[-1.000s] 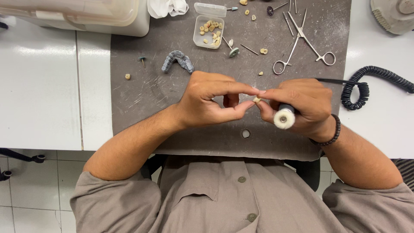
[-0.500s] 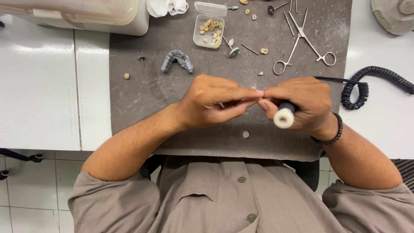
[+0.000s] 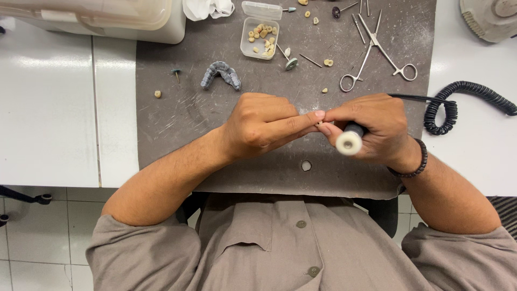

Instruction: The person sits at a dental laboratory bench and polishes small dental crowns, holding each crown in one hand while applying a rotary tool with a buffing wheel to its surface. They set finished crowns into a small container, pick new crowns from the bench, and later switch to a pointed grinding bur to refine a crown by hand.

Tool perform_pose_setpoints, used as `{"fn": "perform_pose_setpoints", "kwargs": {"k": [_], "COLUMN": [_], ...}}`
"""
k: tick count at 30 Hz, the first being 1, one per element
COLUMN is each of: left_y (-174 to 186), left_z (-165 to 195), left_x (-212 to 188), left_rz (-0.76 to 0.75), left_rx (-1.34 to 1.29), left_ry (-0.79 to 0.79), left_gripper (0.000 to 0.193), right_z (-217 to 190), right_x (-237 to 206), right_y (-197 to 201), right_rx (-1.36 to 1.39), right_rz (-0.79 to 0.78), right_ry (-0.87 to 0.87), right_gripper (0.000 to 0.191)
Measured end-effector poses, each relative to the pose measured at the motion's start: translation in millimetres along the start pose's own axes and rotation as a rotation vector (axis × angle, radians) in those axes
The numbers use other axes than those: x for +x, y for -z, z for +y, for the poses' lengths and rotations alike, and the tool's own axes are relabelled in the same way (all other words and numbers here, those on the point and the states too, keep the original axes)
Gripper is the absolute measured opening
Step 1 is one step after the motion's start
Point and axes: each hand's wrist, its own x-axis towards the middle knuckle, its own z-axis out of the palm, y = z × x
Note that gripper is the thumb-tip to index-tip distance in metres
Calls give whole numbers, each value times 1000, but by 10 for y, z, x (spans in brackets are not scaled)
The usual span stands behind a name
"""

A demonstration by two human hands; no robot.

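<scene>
**Both hands pinched at a small pale piece**

The left hand [image 3: 258, 126] has its fingers [image 3: 301, 121] drawn together, clamped on a tiny pale piece [image 3: 319, 124] above the grey mat [image 3: 177, 124]. The right hand [image 3: 377, 129] has its fingers wrapped tight around a handpiece [image 3: 349, 141]. A clear box [image 3: 260, 37], lid open, holds small yellowish pieces.

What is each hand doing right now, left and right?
Left hand: closed, fingers pinching a tiny pale piece.
Right hand: closed around a handpiece with a black cord.
</scene>
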Motion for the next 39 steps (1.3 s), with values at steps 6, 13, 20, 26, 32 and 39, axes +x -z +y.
{"fn": "perform_pose_setpoints", "kwargs": {"k": [6,13,20,26,32,39], "left_y": [-54,-74,-89,-102,-110,-68], "left_z": [31,78,55,52,40,65], "left_x": [26,51,32,14,17,26], "left_rz": [58,-42,-18,14,8,17], "left_rx": [-292,-681,-341,-353,-348,-252], "left_ry": [196,587,300,260,275,226], "left_gripper": [25,19,18,23,24,25], "right_z": [-1,-15,-40,-33,-13,8], "right_x": [-19,-11,9,29,31,21], "right_y": [53,47,29,41,50,57], "right_rx": [25,-17,-36,-17,-85,-72], "right_rz": [3,83,34,22,44,43], "right_ry": [-32,21,91,119,132,116], "right_gripper": [12,25,31,33,30,30]}}
